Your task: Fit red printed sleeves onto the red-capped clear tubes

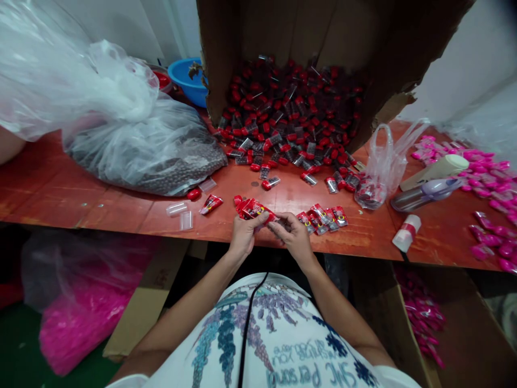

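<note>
Close to the table's front edge, my left hand [245,233] is closed on a small red printed sleeve [270,216], thumb on top. The fingers of my right hand [296,237] pinch together at the sleeve's right end; whether a container is inside is hidden. Just behind my left hand lie several red printed sleeves [248,206]. To the right of my right hand is a cluster of small red-labelled containers [323,218]. A single red sleeve [211,203] and clear plastic tubes [186,220] lie to the left.
A torn cardboard box [220,54] spills red-capped clear containers [291,108] onto the red table [161,213]. A plastic bag of dark beads [149,151] stands left, before a blue basin [189,81]. Right are a small bag [374,183], a bottle [424,194], a white roll [406,233] and pink containers [480,167].
</note>
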### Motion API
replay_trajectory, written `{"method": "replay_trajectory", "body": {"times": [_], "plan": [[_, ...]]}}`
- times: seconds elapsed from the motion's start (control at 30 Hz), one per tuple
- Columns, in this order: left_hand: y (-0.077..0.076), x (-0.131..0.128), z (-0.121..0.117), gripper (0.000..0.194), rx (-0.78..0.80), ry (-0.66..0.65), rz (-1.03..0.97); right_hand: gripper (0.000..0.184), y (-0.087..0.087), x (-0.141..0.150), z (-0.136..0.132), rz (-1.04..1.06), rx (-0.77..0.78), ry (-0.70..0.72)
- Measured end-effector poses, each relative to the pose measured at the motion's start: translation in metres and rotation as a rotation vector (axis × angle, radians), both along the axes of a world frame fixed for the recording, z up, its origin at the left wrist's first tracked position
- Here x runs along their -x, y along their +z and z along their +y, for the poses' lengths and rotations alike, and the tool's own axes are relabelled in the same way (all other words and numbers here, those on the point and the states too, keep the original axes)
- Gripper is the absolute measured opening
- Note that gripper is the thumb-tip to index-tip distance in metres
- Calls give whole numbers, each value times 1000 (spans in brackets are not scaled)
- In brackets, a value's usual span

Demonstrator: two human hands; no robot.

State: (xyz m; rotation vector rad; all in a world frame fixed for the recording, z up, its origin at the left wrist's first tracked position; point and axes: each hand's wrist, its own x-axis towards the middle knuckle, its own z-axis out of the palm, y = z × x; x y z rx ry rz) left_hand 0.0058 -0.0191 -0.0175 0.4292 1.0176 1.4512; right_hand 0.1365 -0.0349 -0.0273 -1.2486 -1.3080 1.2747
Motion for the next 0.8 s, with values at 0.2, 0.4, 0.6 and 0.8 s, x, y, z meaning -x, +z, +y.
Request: {"method": "replay_trajectory", "body": {"times": [0.2, 0.4, 0.6, 0.8], "plan": [[-1, -3, -1, 29, -10, 36, 18, 32, 5, 5, -7, 21, -17, -59], [3, 0, -3, 23, -41, -25, 87, 24, 6, 6, -10, -62, -184, -85], [8, 6, -1, 23, -46, -119, 134, 27, 0, 5, -8, 38, -100, -99], [14, 6, 0, 28, -41, -102, 126, 28, -2, 6, -6, 89, -124, -55]]}}
